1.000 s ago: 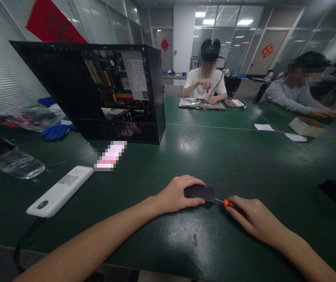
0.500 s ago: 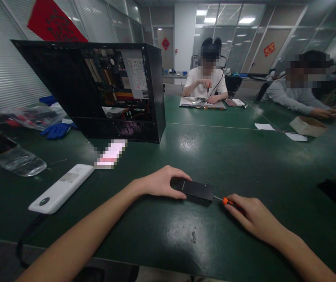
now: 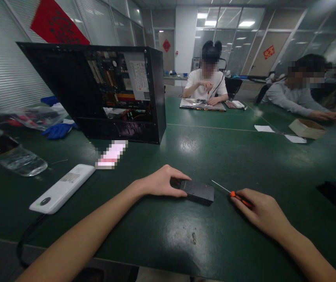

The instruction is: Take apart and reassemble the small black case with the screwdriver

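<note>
A small black box-shaped unit lies on the green table in front of me. My left hand grips its left end, thumb on the near side and fingers on the far side. In my right hand is a screwdriver with an orange and black handle. Its thin metal shaft points up and left, the tip just beyond the unit's right end and apart from it. What exactly the black unit is, I cannot tell.
An open black computer case stands at the back left. Nearby are a white power bank-like device, a plastic bottle and blue gloves. Across the table a person works; another sits right, behind a cardboard box.
The screwdriver's tip has come away from the black unit's right end and swung upward. My right hand has shifted slightly right; the left hand keeps its hold.
</note>
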Action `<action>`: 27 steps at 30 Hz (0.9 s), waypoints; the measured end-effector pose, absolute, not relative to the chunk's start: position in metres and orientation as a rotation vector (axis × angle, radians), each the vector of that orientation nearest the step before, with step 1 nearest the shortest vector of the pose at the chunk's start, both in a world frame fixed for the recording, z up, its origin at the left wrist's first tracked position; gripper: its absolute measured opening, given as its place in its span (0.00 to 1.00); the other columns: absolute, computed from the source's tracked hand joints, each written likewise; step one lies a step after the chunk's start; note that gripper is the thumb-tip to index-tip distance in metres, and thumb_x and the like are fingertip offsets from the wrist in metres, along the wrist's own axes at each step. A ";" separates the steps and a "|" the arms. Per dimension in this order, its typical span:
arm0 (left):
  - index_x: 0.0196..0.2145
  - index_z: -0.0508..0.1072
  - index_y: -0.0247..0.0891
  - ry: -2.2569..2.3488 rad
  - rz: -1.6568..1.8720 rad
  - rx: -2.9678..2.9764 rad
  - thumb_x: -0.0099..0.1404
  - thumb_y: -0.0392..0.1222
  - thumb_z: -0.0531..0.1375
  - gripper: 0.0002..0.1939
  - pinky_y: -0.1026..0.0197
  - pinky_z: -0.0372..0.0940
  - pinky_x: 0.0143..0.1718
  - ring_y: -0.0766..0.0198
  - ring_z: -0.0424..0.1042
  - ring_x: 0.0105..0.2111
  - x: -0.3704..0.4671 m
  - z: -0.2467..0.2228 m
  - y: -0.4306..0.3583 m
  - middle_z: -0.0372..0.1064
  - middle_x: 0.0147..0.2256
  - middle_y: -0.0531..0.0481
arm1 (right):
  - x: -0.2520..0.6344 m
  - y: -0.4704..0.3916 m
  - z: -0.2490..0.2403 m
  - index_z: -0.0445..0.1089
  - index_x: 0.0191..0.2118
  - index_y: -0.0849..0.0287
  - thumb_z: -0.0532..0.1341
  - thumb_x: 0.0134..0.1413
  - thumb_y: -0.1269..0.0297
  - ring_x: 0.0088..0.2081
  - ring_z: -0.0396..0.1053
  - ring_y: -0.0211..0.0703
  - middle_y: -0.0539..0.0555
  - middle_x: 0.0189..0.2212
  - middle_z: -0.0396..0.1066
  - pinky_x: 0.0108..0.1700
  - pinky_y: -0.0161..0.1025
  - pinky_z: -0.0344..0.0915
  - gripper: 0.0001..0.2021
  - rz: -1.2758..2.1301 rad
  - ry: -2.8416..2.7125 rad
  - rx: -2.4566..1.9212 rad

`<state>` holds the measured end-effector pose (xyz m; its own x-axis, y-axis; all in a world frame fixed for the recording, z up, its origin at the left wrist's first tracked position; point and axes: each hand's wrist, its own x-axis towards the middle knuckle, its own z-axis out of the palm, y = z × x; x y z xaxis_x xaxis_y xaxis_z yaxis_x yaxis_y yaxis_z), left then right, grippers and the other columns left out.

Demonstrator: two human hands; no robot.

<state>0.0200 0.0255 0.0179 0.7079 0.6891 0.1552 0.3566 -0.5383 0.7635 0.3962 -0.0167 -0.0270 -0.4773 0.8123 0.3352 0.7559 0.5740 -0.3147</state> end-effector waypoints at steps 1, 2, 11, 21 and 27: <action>0.56 0.81 0.39 0.798 0.590 2.174 0.62 0.47 0.73 0.25 0.57 0.73 0.47 0.55 0.81 0.44 0.021 0.016 0.025 0.82 0.48 0.42 | 0.395 -0.016 -0.027 0.77 0.42 0.55 0.57 0.71 0.52 0.33 0.78 0.44 0.54 0.35 0.79 0.35 0.39 0.73 0.15 0.145 -2.372 -1.272; 0.56 0.81 0.39 0.806 0.600 2.174 0.62 0.48 0.73 0.25 0.57 0.73 0.47 0.55 0.81 0.44 0.022 0.015 0.025 0.82 0.48 0.42 | 0.394 -0.015 -0.027 0.77 0.41 0.55 0.57 0.71 0.52 0.34 0.78 0.45 0.54 0.35 0.78 0.34 0.40 0.73 0.15 0.115 -2.387 -1.290; 0.56 0.80 0.37 0.848 0.630 2.214 0.63 0.48 0.71 0.25 0.57 0.72 0.47 0.55 0.81 0.44 0.028 0.006 0.024 0.82 0.48 0.42 | 0.351 -0.010 0.005 0.67 0.63 0.57 0.67 0.62 0.47 0.54 0.73 0.54 0.62 0.56 0.72 0.54 0.53 0.74 0.30 0.185 -2.481 -1.051; 0.57 0.79 0.37 0.807 0.675 2.300 0.64 0.51 0.71 0.26 0.58 0.70 0.50 0.54 0.82 0.47 0.026 0.004 0.024 0.81 0.50 0.42 | 0.315 0.000 0.001 0.73 0.54 0.57 0.66 0.64 0.53 0.49 0.71 0.51 0.60 0.50 0.72 0.51 0.51 0.73 0.18 0.448 -2.424 -1.021; 0.56 0.79 0.37 0.795 0.694 2.306 0.64 0.50 0.71 0.25 0.59 0.70 0.51 0.54 0.81 0.48 0.026 0.002 0.025 0.81 0.50 0.43 | 0.315 -0.004 -0.008 0.72 0.54 0.58 0.65 0.65 0.54 0.49 0.71 0.53 0.61 0.50 0.72 0.50 0.51 0.73 0.18 0.306 -2.419 -0.978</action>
<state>0.0255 0.0249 0.0022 0.6845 0.6751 0.2750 0.3637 -0.6432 0.6738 0.3153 -0.0040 -0.0077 -0.6111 0.6987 0.3720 0.5839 0.7152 -0.3841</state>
